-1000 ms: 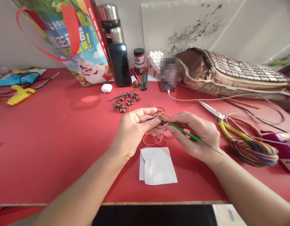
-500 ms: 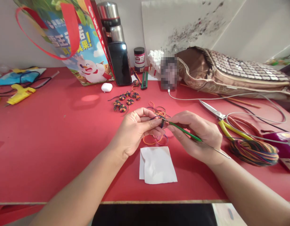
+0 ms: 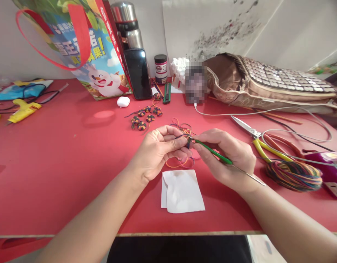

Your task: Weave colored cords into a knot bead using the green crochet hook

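Observation:
Between the thumb and fingers of my left hand [image 3: 163, 148] is a small dark piece of crocheted yarn [image 3: 188, 141], mostly hidden by the fingertips. My right hand [image 3: 228, 153] grips a crochet hook [image 3: 216, 154] with a green handle and a metal shaft that points back toward the wrist. The hook's front end meets the yarn piece at my left fingertips. Loose multicoloured yarn [image 3: 182, 163] loops on the red table behind and below the hands. Nearer me lies a folded white paper [image 3: 184, 191].
Several small crocheted balls [image 3: 141, 125] lie beyond my left hand. At right are scissors [image 3: 256, 133], a yarn skein [image 3: 294, 176] and a purple power strip [image 3: 332, 173]. A phone [image 3: 139, 75], a gift bag [image 3: 94, 54] and a yellow glue gun [image 3: 24, 110] stand or lie farther back.
The whole view has shifted very slightly. Both hands keep nearly the same pose, the hook's tip still at the yarn piece.

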`<control>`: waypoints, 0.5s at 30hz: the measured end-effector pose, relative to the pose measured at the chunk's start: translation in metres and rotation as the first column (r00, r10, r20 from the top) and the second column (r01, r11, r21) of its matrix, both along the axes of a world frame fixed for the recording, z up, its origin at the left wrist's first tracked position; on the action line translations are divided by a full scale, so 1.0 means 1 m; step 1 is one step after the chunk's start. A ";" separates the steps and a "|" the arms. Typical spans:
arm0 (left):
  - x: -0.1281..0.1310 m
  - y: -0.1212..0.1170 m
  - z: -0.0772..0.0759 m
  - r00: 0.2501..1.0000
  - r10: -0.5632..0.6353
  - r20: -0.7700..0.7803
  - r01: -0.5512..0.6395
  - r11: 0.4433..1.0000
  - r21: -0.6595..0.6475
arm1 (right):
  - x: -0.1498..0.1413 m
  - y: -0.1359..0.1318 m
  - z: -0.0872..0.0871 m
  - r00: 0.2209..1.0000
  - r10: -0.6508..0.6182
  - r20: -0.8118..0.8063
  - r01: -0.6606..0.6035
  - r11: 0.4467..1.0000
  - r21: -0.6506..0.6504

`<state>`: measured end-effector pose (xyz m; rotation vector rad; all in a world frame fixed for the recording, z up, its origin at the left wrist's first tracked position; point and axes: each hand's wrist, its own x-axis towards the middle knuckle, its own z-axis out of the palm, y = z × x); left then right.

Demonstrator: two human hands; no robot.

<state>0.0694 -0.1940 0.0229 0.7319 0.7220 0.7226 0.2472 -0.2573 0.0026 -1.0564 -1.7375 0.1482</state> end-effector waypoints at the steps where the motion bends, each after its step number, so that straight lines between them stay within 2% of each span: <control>1: 0.000 0.000 0.000 1.000 0.003 -0.005 -0.003 1.000 0.000 | 0.000 0.000 -0.001 1.000 -0.003 -0.001 0.003 1.000 0.001; 9: -0.002 0.001 -0.003 0.997 -0.074 0.033 0.073 0.997 0.022 | -0.002 -0.001 -0.002 1.000 0.006 -0.013 -0.006 1.000 0.008; 15: -0.002 0.001 -0.004 0.996 -0.084 0.034 0.080 0.990 0.114 | -0.001 -0.001 -0.002 0.999 0.033 -0.023 -0.033 0.999 0.020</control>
